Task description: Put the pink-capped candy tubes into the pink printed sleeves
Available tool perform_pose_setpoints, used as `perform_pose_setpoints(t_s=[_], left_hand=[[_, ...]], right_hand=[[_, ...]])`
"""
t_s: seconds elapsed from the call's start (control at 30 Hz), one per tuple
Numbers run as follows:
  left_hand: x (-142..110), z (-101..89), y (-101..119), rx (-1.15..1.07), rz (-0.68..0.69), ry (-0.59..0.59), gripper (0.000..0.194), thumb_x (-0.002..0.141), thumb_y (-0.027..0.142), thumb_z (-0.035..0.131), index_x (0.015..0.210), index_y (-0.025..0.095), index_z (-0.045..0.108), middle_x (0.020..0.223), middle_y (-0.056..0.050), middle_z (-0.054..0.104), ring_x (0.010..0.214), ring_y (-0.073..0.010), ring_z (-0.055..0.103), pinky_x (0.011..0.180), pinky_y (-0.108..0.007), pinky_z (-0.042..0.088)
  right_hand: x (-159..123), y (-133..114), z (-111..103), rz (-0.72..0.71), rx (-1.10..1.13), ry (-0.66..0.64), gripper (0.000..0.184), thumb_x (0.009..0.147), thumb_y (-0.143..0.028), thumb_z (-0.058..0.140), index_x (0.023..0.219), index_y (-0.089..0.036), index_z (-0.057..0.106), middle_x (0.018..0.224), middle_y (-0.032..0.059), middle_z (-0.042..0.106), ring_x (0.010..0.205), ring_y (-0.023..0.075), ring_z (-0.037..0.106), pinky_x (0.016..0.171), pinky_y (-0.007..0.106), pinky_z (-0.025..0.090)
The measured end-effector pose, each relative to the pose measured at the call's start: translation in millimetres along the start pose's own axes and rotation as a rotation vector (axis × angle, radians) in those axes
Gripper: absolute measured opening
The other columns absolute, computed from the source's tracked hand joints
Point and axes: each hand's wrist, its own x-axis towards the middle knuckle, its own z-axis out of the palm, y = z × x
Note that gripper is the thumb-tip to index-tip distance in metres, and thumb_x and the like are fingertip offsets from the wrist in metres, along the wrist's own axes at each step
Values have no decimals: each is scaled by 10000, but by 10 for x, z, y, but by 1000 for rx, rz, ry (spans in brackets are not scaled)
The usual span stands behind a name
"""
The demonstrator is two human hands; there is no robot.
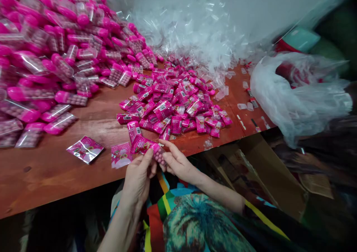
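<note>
My left hand [138, 175] and my right hand [176, 163] meet at the near edge of the wooden table [50, 170]. Together they pinch a small pink candy packet [156, 151], fingers closed on it from both sides. Just beyond lies a heap of pink wrapped packets [174, 107]. Two loose pink packets [85, 149] lie flat on the wood to the left of my hands.
A large pile of clear tubes with pink caps [52, 55] fills the table's left and back. Clear plastic pieces [200, 32] are heaped at the back. A white plastic bag [298, 96] sits at the right, cardboard boxes [267, 170] below the table edge.
</note>
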Motion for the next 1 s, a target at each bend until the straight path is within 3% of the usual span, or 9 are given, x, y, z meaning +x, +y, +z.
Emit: perform_pose_setpoints(t_s=[0.17,0.27,0.37,0.5,0.6,0.73,0.83,0.93,1.0], left_hand=[[40,-48,-49,59,1,-21,481,734,521,749,512,144,549,452,-14,530,457,-88,440,412,-194,246],[30,-79,-56,-1,-46,-72,412,757,505,738,622,138,610,473,0,534,453,-81,426,399,-185,232],[21,-66,-77,-72,-60,-34,368,741,486,760,722,137,645,440,39,491,410,-64,371,384,-175,218],[22,-29,-89,-57,-22,19,389,713,478,777,659,119,637,441,15,530,395,-62,399,377,-173,233],[22,-40,-83,-63,-24,-54,358,746,451,754,679,114,651,484,-3,567,416,-66,428,389,-173,257],[5,-42,-99,-119,-51,-79,320,777,445,733,758,135,657,479,27,526,428,-69,401,391,-173,251],[-11,-13,-119,-120,-46,-46,322,767,452,746,783,145,653,434,57,465,414,-61,348,404,-170,251],[-20,-11,-107,-97,-16,-79,310,776,434,744,717,151,632,408,56,446,432,-74,392,467,-181,328],[-22,-40,-85,-64,-9,-110,319,791,425,730,677,149,620,429,28,496,445,-81,419,478,-190,338]], right_hand=[[31,21,27,33,70,-35,533,1001,-411,421,1481,-238,269,623,-83,488,375,49,264,387,178,228],[33,14,56,-71,-215,56,496,993,-346,439,1465,-228,340,693,-37,541,498,89,431,494,212,356],[29,14,88,-183,-463,122,500,959,-304,508,1442,-228,403,795,6,596,679,132,542,647,264,433],[77,22,111,29,-93,67,496,988,-407,418,1437,-208,344,616,-61,493,431,81,360,444,196,315],[90,28,106,122,36,24,515,993,-448,380,1448,-218,303,563,-89,461,364,62,238,386,176,219],[15,37,105,-156,-401,124,519,974,-345,451,1461,-197,351,690,-17,558,566,125,509,592,269,447],[-27,21,118,-266,-624,180,510,951,-302,488,1443,-194,407,883,57,632,756,172,593,758,343,484],[-3,-5,119,-113,-313,129,491,987,-368,429,1449,-212,377,726,-2,581,554,114,513,564,250,453],[26,-9,106,52,-39,35,508,1002,-431,382,1465,-231,320,605,-66,500,382,60,312,407,178,300]])
